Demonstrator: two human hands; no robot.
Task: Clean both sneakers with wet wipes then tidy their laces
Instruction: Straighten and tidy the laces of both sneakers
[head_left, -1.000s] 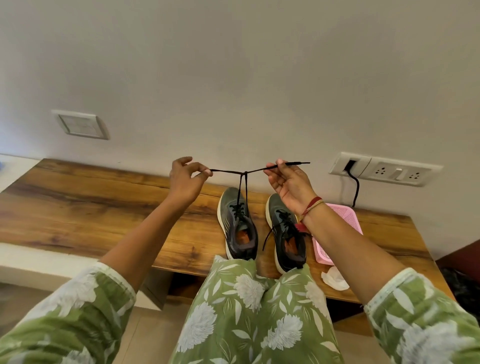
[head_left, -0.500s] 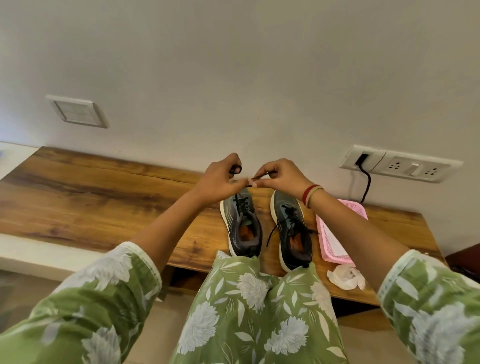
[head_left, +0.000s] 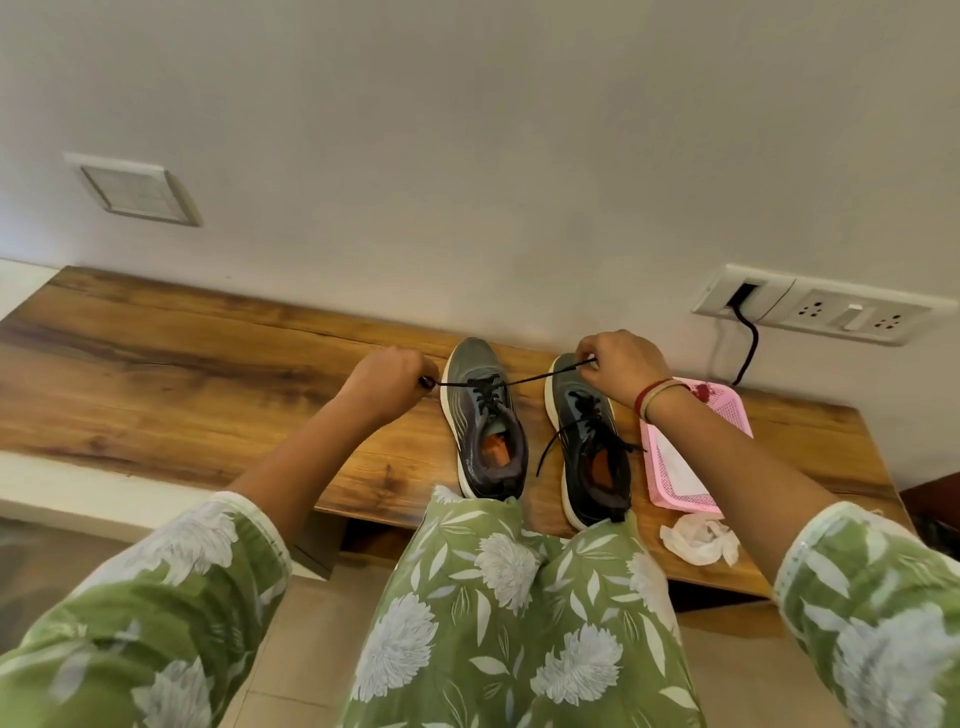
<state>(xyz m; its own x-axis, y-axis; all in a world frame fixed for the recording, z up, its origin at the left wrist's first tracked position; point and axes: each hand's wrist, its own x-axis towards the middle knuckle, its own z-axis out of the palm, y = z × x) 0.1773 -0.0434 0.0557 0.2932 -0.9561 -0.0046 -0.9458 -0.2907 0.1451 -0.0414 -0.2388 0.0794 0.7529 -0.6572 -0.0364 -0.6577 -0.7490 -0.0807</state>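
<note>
Two dark grey mesh sneakers with white soles stand side by side on the brown wooden desk, right of its middle. Their long axes run from the front edge to the back edge, with the toes pointing to the wall and the heels at the front edge. The thin black lace of the left sneaker is stretched sideways. The left hand pinches one end with curled fingers just beside the shoe. The right hand pinches the other end over the toe of the right sneaker, whose laces lie loose. One pink plastic mesh tray stands just right of the shoes. One crumpled white wipe lies near the front edge.
</note>
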